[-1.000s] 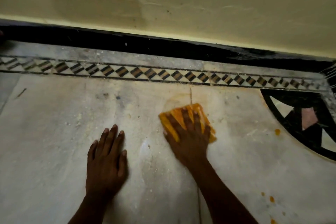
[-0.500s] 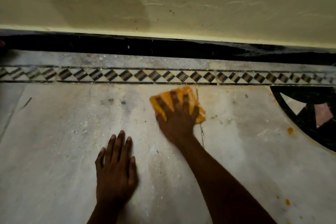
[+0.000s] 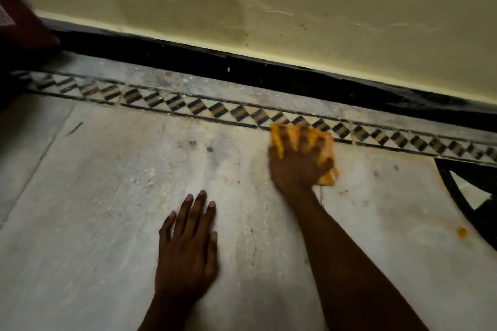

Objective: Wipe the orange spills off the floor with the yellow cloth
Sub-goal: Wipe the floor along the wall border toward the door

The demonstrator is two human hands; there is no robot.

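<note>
My right hand (image 3: 298,166) presses down on the yellow cloth (image 3: 289,134), fingers spread over it, at the edge of the patterned border strip (image 3: 188,106). The cloth is folded and stained orange. My left hand (image 3: 188,247) lies flat on the pale marble floor (image 3: 107,209), fingers together, holding nothing, below and left of the cloth. A small orange spill (image 3: 462,232) sits on the floor at the far right, well apart from the cloth. A faint orange smear runs along the curved black inlay's edge.
A cream wall (image 3: 322,21) with a black skirting (image 3: 269,72) runs behind the border strip. A black curved floor inlay (image 3: 468,193) is at the right edge. A dark red object (image 3: 18,24) is at the upper left. Grit is scattered on the floor.
My right hand has pushed the cloth away from me, from the open floor up to the patterned border. My left hand stays planted on the floor. The camera view has tilted.
</note>
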